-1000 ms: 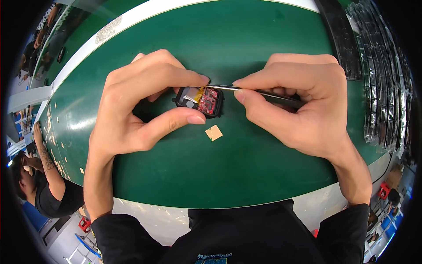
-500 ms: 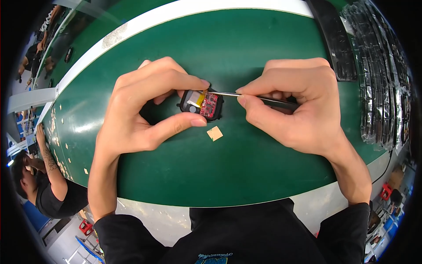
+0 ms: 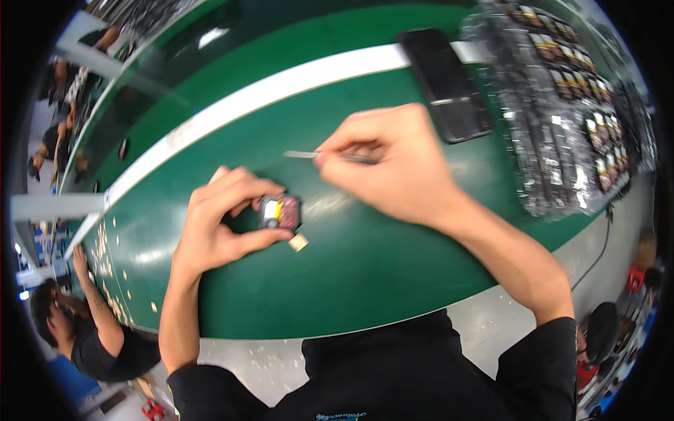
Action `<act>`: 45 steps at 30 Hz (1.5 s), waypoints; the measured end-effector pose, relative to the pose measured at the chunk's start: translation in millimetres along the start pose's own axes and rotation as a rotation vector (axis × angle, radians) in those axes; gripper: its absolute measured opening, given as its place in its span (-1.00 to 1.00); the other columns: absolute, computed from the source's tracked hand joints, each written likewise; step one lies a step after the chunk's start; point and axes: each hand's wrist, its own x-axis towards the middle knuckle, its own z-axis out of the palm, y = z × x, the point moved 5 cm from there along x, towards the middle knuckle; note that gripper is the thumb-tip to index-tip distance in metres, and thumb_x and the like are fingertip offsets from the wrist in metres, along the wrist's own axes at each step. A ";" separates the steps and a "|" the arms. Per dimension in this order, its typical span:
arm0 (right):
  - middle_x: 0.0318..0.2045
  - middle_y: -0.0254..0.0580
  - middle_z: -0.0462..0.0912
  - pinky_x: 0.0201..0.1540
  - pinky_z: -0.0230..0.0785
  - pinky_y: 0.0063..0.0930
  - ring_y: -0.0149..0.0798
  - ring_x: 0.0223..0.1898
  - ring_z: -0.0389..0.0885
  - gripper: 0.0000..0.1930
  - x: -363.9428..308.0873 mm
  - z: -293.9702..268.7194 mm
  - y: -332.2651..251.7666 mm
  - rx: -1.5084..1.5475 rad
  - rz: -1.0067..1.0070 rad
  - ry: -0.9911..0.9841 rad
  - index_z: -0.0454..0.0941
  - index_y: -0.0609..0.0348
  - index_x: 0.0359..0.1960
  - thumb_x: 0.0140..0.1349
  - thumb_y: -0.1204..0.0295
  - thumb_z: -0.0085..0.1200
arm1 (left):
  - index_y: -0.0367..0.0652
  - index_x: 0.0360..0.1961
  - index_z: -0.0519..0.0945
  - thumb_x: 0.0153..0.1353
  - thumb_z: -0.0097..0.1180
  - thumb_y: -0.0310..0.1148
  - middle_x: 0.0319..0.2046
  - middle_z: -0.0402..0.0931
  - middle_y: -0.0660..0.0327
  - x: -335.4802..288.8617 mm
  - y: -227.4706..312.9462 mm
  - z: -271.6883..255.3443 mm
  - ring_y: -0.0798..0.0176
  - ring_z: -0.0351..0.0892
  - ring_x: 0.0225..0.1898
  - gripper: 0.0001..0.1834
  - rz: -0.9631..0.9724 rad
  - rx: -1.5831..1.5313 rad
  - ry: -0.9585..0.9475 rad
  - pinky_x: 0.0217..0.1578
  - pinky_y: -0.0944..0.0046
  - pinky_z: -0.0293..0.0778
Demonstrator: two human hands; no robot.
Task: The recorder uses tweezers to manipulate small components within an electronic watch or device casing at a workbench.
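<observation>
My left hand (image 3: 223, 221) pinches a small black device housing (image 3: 300, 215) between thumb and fingers, just over the green table. Its open face shows a red circuit board (image 3: 289, 209), a silver battery cell with a yellow strip, and a round grey part. In my right hand (image 3: 397, 165) is a slim tool (image 3: 302, 154) with a silver tip and a dark handle, blurred by motion. The tip is apart from the housing, up and to its right. A small tan square (image 3: 299, 243) lies beside the housing, close to my left thumb.
Plastic trays (image 3: 537, 140) with rows of small devices are stacked at the right. A black slab-shaped object (image 3: 446, 88) lies beside them. Across the green table (image 3: 337, 295) runs a white strip (image 3: 281, 74). Tan scraps lie at the far left, near another person (image 3: 105, 344).
My right hand has drawn the slim tool away from the housing, up and back. My left hand still holds the housing. The view has shifted, bringing more of the trays into sight.
</observation>
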 end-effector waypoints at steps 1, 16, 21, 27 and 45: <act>-0.62 -0.04 0.71 -0.47 0.45 -0.43 -0.35 -0.61 0.65 -0.92 -0.7 -0.1 1.4 -0.005 -0.012 0.000 0.79 0.33 -0.45 0.04 0.54 0.35 | -0.22 -0.07 0.80 -0.21 0.76 -0.23 -0.38 0.62 0.28 -2.1 -5.1 2.4 0.33 0.32 -0.46 -0.37 -0.001 -0.007 0.012 -0.31 0.26 0.26; -0.52 -0.12 0.64 -0.34 0.41 -0.08 -0.15 -0.45 0.61 -0.84 -10.8 22.4 30.8 0.068 -0.127 0.034 0.56 0.26 -0.50 0.16 0.48 0.28 | -0.21 -0.04 0.80 -0.17 0.74 -0.27 -0.26 0.68 0.26 205.4 162.1 46.7 0.39 0.44 -0.37 -0.39 0.467 -0.305 -0.086 -0.35 0.33 0.33; -0.51 0.14 0.70 -0.20 0.57 -0.04 0.14 -0.39 0.72 -0.83 -3.1 7.7 5.6 0.021 -0.008 -0.095 0.65 0.36 -0.54 0.12 0.47 0.27 | -0.19 0.08 0.80 0.07 0.65 -0.22 -0.04 0.62 0.16 268.7 188.9 79.6 0.09 0.61 0.02 -0.45 0.637 -0.204 -0.259 0.11 0.07 0.50; -0.47 0.23 0.73 -0.11 0.63 0.01 0.27 -0.35 0.74 -0.84 -4.2 2.8 4.4 -0.010 0.046 -0.135 0.69 0.37 -0.53 0.09 0.47 0.26 | -0.12 0.16 0.81 0.16 0.58 -0.30 0.04 0.68 0.13 285.6 184.8 89.0 0.04 0.64 0.09 -0.49 0.665 -0.145 -0.331 0.20 0.05 0.49; -0.50 0.02 0.77 -0.32 0.54 -0.37 -0.23 -0.48 0.74 -0.81 -2.5 2.1 -11.6 -0.120 0.057 -0.132 0.81 0.41 -0.30 0.18 0.47 0.36 | -0.10 -0.18 0.69 0.27 0.37 -0.39 -0.15 0.66 0.13 87.2 -105.5 -81.3 -0.12 0.66 0.07 -0.87 -0.184 0.712 0.271 0.07 -0.09 0.59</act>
